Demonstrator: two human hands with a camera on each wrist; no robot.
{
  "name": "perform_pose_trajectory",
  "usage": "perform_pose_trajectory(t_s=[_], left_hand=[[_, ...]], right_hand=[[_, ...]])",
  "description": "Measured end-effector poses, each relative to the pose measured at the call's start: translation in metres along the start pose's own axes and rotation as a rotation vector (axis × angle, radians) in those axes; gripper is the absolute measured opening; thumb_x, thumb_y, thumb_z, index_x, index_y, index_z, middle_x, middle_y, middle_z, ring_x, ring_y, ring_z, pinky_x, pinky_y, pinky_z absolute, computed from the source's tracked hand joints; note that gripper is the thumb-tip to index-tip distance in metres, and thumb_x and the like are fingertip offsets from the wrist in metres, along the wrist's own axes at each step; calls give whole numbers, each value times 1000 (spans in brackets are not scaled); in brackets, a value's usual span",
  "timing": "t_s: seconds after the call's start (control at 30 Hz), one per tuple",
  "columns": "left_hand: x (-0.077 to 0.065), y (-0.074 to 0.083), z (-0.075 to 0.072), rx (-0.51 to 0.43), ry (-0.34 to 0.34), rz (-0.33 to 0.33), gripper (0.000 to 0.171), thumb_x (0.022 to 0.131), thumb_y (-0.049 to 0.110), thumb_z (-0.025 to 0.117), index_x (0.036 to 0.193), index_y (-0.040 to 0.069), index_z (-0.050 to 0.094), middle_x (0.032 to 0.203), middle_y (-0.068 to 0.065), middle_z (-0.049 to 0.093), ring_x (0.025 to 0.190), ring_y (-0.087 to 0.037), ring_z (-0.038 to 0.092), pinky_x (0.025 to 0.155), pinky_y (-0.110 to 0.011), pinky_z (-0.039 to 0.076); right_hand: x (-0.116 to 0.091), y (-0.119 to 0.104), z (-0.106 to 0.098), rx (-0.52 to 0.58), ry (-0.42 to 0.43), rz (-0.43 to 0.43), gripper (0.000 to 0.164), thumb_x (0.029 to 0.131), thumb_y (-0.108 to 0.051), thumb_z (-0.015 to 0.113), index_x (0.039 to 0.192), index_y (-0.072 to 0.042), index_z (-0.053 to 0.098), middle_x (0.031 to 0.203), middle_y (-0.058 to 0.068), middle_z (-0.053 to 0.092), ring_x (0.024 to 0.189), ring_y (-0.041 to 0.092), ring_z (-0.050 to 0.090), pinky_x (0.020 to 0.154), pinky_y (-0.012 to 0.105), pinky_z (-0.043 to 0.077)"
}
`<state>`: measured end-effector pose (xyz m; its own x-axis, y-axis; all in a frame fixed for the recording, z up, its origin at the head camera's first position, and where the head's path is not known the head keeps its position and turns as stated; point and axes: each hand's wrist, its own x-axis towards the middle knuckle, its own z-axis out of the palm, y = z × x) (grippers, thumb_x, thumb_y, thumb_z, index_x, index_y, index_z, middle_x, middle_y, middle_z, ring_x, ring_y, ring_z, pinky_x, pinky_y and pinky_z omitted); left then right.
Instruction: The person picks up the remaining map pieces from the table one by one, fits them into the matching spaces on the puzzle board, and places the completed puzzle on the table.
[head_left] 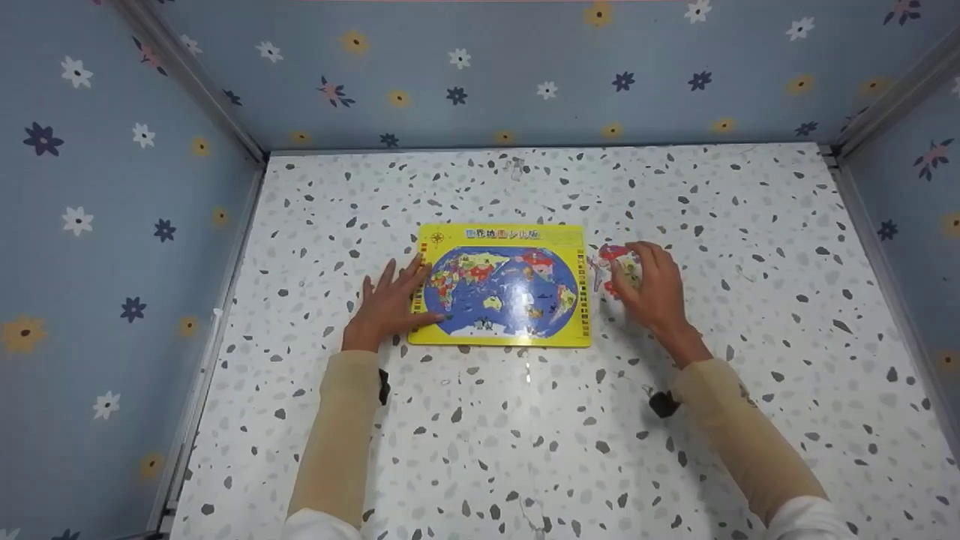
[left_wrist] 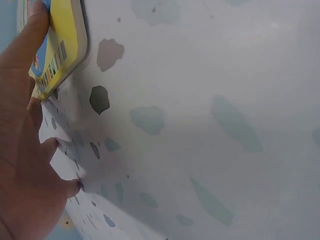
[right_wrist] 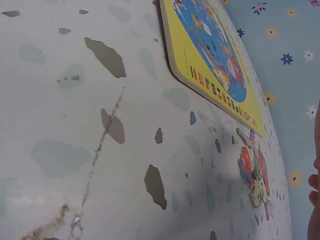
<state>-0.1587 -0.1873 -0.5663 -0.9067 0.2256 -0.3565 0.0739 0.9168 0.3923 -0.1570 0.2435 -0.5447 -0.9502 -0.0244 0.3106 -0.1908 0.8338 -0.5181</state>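
A yellow-bordered world map puzzle board (head_left: 502, 337) lies flat on the speckled table. My left hand (head_left: 388, 304) rests at its left edge with spread fingers. The thumb lies on the board (left_wrist: 70, 35) in the left wrist view, while other fingertips touch the table beside it. To the board's right is a small cluster of colourful map puzzle pieces (head_left: 611, 251), partly covered by my right hand (head_left: 654, 289). Its thumb and fingers are bent but apart. In the right wrist view the pieces (right_wrist: 255, 172) lie on the table, with my fingers (right_wrist: 314, 190) separate from them at the right edge.
White speckled tabletop (head_left: 525, 435) surrounds the board. Blue floral panels stand at the back (head_left: 510, 67), left (head_left: 97, 262) and right (head_left: 922, 225). A black device (head_left: 663, 405) sits by the right wrist.
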Motion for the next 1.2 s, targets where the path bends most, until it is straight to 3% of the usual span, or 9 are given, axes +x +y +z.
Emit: perform_pose_trajectory(t_s=[0.37, 0.57, 1.2], left_hand=[[-1, 2, -2, 13, -7, -16, 104, 70, 77, 61, 153, 39, 11, 161, 14, -1, 149, -28, -9, 114, -65, -7], [-1, 3, -2, 11, -7, -8, 103, 71, 76, 61, 153, 39, 11, 161, 13, -1, 149, -29, -9, 113, -65, -7], [-1, 3, -1, -7, -17, -14, 102, 72, 74, 62, 153, 39, 11, 161, 14, -2, 149, -28, -11, 113, -65, -10]], right_hand=[[-14, 13, 6, 26, -102, -10, 45, 89, -27, 66, 128, -7, 55, 136, 15, 50, 129, 32, 45, 109, 50, 35], [-22, 21, 7, 18, -155, -14, 47, 87, -27, 69, 127, -7, 56, 135, 14, 48, 128, 32, 43, 109, 50, 34], [-28, 30, 8, -37, -223, 146, 32, 86, -33, 70, 109, -12, 60, 145, 13, 37, 138, 33, 28, 113, 54, 22]])
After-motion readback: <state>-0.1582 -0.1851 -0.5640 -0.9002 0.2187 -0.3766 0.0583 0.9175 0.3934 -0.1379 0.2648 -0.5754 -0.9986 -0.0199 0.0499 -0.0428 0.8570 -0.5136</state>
